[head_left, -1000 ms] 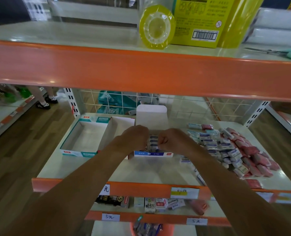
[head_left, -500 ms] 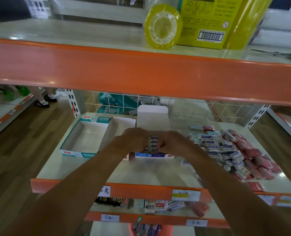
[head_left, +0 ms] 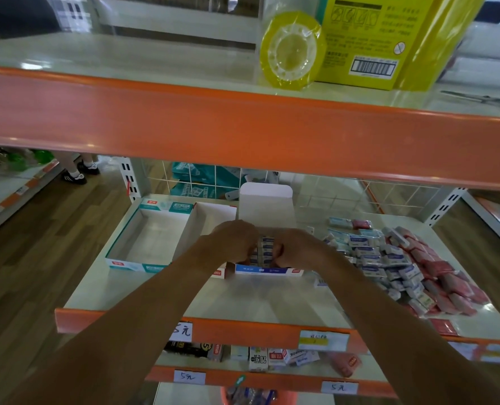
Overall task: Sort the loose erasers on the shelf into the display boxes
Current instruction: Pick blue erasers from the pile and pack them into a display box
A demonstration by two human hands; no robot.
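over the blue-fronted display box (head_left: 269, 270), at the middle of the shelf (head_left: 184, 296), both hands meet around a row of blue-and-white erasers (head_left: 264, 248). the left hand (head_left: 232, 244) and the right hand (head_left: 299, 248) are each curled, fingers bent inward, and they press on the row from its two ends. that squeeze looks like the reason a block of separate small pieces holds together as one. the row appears to sit partly down in the box, though the hands hide how deep it goes and whether it touches the bottom. the box's white back flap (head_left: 266, 203) stands upright behind the hands, leaving the top open, which suits lowering the block straight in.

to the right, just beside the box, the loose pile of erasers (head_left: 389, 258) lies spread on the shelf, with blue-and-white ones nearer the box and pink ones (head_left: 438, 273) on the far side. much sorting seems left. to the left, the white box (head_left: 210, 217) and the teal-edged box (head_left: 137, 266) stand open and look bare inside, likely meant for the other kinds. letting go unevenly could tip the end pieces.
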